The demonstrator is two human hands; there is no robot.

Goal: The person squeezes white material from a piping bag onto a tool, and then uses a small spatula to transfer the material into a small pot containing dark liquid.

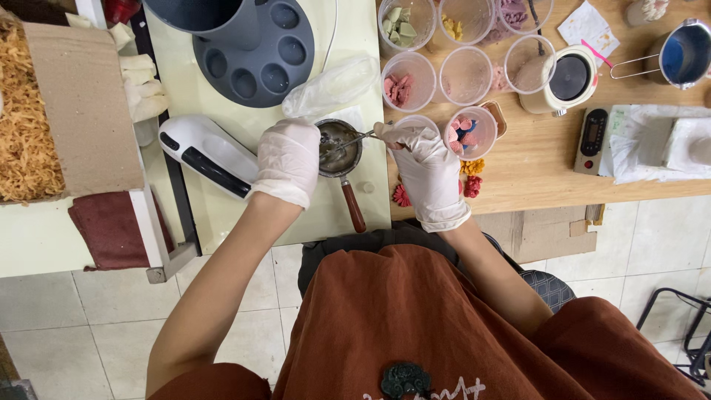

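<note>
The landmark here is a small metal melting pan [337, 148] with a reddish wooden handle [352, 206] pointing back toward the person's body, sitting on a pale green work mat [200, 96]. The person's left hand [287, 161], in a white glove, is cupped against the pan's left rim with fingers curled, apparently steadying it so it does not slide or tip. The right hand [426, 172], also gloved, is just right of the pan and pinches the end of a thin metal stirring tool [346, 142] whose far end dips into the pan's dark contents; holding it by the tip keeps the fingers away from whatever sits inside.

Immediately left of the pan, beyond the left hand, lies a white handheld device with a black stripe [204, 154]. Behind the pan rests a crumpled clear plastic bag [331, 87], and farther back a grey round mould tray [255, 50] with circular wells. To the pan's right, on the wooden table [533, 167], clear plastic cups [409, 80] hold coloured pieces in pink, green and yellow, close enough to reach across to. A few red and yellow flower-shaped pieces [471, 178] lie loose near the right hand. Far right of the pan stand a small white pot [569, 78] and a digital scale [592, 139].
</note>
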